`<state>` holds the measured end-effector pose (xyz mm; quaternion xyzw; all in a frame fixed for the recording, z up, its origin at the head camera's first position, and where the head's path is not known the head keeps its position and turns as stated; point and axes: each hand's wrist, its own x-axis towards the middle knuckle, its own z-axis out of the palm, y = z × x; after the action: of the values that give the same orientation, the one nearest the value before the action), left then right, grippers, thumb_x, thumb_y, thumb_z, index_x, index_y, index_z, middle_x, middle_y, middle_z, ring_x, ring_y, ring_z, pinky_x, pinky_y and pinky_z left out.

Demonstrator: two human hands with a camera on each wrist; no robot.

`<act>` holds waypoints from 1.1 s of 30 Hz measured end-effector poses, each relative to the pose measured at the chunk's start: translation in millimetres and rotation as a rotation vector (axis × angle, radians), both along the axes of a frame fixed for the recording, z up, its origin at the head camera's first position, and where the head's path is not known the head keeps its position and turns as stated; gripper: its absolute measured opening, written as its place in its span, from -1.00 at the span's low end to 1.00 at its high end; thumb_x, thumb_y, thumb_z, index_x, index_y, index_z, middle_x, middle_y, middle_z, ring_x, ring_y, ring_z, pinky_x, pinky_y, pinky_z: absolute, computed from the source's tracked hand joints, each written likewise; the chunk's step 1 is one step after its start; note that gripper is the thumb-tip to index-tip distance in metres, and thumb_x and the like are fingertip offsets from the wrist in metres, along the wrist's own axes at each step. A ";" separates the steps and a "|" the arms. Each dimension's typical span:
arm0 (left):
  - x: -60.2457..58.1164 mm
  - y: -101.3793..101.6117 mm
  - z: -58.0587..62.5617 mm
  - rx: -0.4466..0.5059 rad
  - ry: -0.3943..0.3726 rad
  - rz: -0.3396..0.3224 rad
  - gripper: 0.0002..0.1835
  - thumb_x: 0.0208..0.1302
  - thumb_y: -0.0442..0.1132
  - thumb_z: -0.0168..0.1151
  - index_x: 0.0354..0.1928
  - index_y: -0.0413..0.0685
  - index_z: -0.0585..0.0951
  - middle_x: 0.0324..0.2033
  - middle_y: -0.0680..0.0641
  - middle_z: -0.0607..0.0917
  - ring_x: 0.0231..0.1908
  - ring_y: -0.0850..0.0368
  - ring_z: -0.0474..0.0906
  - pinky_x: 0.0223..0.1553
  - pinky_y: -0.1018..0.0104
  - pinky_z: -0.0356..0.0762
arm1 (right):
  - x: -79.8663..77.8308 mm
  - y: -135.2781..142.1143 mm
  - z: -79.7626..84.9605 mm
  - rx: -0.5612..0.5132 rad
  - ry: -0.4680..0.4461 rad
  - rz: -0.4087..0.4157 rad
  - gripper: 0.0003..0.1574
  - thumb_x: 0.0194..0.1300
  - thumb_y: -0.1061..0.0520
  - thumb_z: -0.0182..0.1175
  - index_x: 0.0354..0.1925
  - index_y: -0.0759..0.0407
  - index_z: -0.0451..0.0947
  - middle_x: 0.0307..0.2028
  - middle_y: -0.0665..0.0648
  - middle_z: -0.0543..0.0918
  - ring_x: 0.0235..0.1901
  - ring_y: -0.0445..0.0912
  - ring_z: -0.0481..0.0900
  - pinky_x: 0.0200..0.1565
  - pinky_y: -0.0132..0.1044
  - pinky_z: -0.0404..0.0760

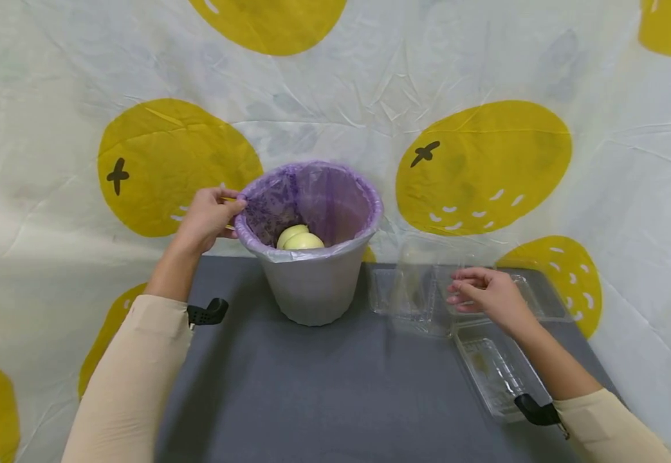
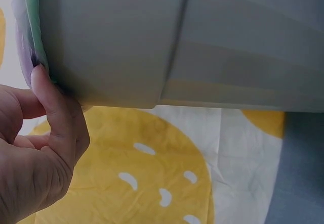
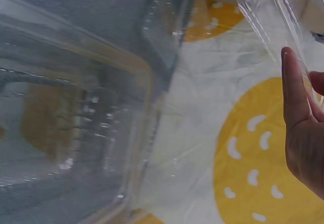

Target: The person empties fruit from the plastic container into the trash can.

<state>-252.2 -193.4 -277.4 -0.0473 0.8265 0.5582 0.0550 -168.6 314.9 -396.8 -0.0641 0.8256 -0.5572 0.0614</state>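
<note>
At the left of a grey bin (image 1: pixel 312 289), my left hand (image 1: pixel 208 215) grips the rim, where a purple plastic bag (image 1: pixel 335 193) is folded over the edge. Inside the bin lie two pale yellow-green round things (image 1: pixel 304 241), their kind unclear. In the left wrist view the left fingers (image 2: pixel 55 107) curl against the bag's edge. To the right, my right hand (image 1: pixel 488 299) pinches a clear plastic container (image 3: pixel 263 16) between thumb and fingers. Its outline in the head view is hard to separate from the other clear plastic behind it.
An open clear plastic tray (image 1: pixel 500 376) lies on the grey table (image 1: pixel 335 392) below the right forearm. Further clear plastic (image 1: pixel 549 302) lies near the table's back right edge. A white cloth with yellow fruit prints (image 1: pixel 480 167) hangs behind and beside the table.
</note>
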 end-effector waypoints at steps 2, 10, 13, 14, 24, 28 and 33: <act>0.2 -0.2 0.0 -0.001 -0.001 0.003 -0.49 0.60 -0.16 0.08 0.45 -0.23 0.36 0.04 -0.14 0.50 -0.35 0.19 0.58 -0.45 0.39 0.69 | 0.0 -0.5 -7.1 0.016 -0.048 0.021 -0.44 0.54 0.12 0.20 0.25 0.56 0.45 -0.12 0.29 0.79 -0.24 -0.02 0.83 -0.22 -0.15 0.81; -0.3 0.2 -1.6 0.004 0.002 0.007 -0.49 0.60 -0.16 0.09 0.45 -0.23 0.37 0.03 -0.14 0.50 -0.36 0.21 0.60 -0.44 0.38 0.71 | 1.9 -3.1 -29.6 0.035 -0.184 0.100 -0.49 0.55 0.19 0.17 0.22 0.61 0.44 -0.05 0.44 0.74 -0.20 0.06 0.83 -0.16 -0.04 0.81; -0.3 0.3 -1.8 0.006 0.001 0.008 -0.49 0.60 -0.16 0.09 0.45 -0.23 0.37 0.03 -0.14 0.50 -0.36 0.21 0.60 -0.43 0.38 0.71 | 3.0 -4.5 -36.7 0.010 -0.235 0.128 -0.50 0.53 0.21 0.18 0.19 0.64 0.44 -0.07 0.42 0.75 -0.20 0.09 0.83 -0.18 -0.07 0.81; -0.2 0.3 -1.7 0.006 0.001 0.009 -0.49 0.60 -0.16 0.09 0.45 -0.23 0.37 0.03 -0.14 0.50 -0.36 0.21 0.60 -0.43 0.38 0.71 | 3.4 -4.9 -39.0 0.001 -0.254 0.141 -0.50 0.52 0.22 0.18 0.18 0.65 0.44 -0.07 0.42 0.75 -0.21 0.09 0.83 -0.19 -0.08 0.81; 1.5 0.0 -0.1 -0.005 0.002 0.014 -0.48 0.60 -0.16 0.09 0.46 -0.22 0.36 0.05 -0.16 0.50 -0.35 0.18 0.60 -0.44 0.38 0.70 | 8.6 -6.7 -58.4 -0.005 -0.371 0.301 -0.65 0.53 0.29 0.10 0.03 0.65 0.49 -0.20 0.36 0.75 -0.28 0.03 0.82 -0.22 -0.10 0.81; 1.8 0.3 0.4 -0.009 0.000 0.013 -0.48 0.60 -0.16 0.09 0.47 -0.23 0.36 0.04 -0.16 0.51 -0.36 0.20 0.60 -0.45 0.38 0.70 | 11.5 -8.0 -62.8 -0.005 -0.383 0.345 -0.68 0.52 0.32 0.09 -0.02 0.67 0.49 -0.23 0.34 0.74 -0.30 0.01 0.81 -0.26 -0.16 0.81; 1.8 0.9 1.3 -0.012 -0.001 0.012 -0.47 0.60 -0.16 0.09 0.46 -0.24 0.36 0.04 -0.16 0.51 -0.36 0.20 0.59 -0.45 0.38 0.70 | 16.0 -9.3 -68.0 -0.019 -0.431 0.361 -0.73 0.51 0.34 0.09 -0.06 0.64 0.50 -0.26 0.31 0.73 -0.32 -0.04 0.79 -0.26 -0.18 0.81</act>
<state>-250.5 -192.5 -276.1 -0.0527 0.8296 0.5535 0.0519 -152.6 305.6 -464.8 -0.0907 0.7635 -0.5456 0.3334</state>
